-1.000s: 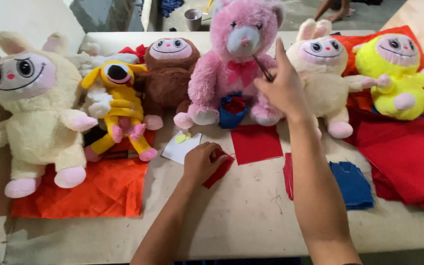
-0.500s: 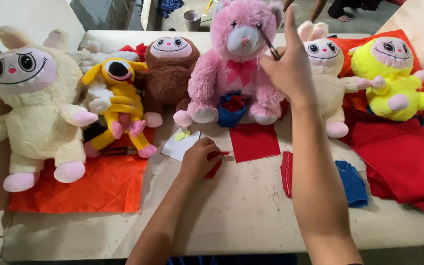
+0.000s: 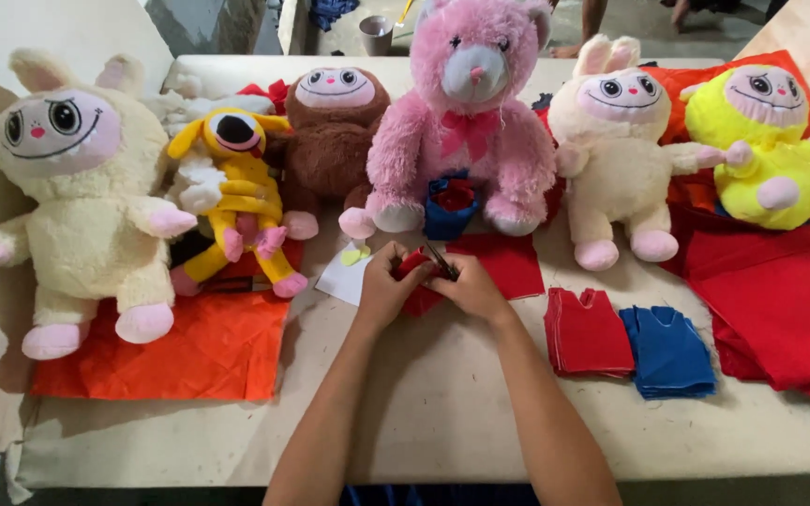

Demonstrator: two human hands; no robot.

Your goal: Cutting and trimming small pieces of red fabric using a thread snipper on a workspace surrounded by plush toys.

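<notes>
head view: left hand (image 3: 388,289) and right hand (image 3: 469,286) meet at table centre, both pinching a small red cloth piece (image 3: 416,281); thin dark tool (image 3: 441,261) in right fingers. pink bear (image 3: 466,112) just beyond. red vests (image 3: 585,330), blue vests (image 3: 667,349) stacked right.

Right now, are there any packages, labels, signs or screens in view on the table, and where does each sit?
White paper sheet: flat on the table beside the left hand, roughly square, plain white.
Small sticker-like tab: on that sheet's top edge, rounded, pale yellow-green.
No packages, signs or screens show.
</notes>
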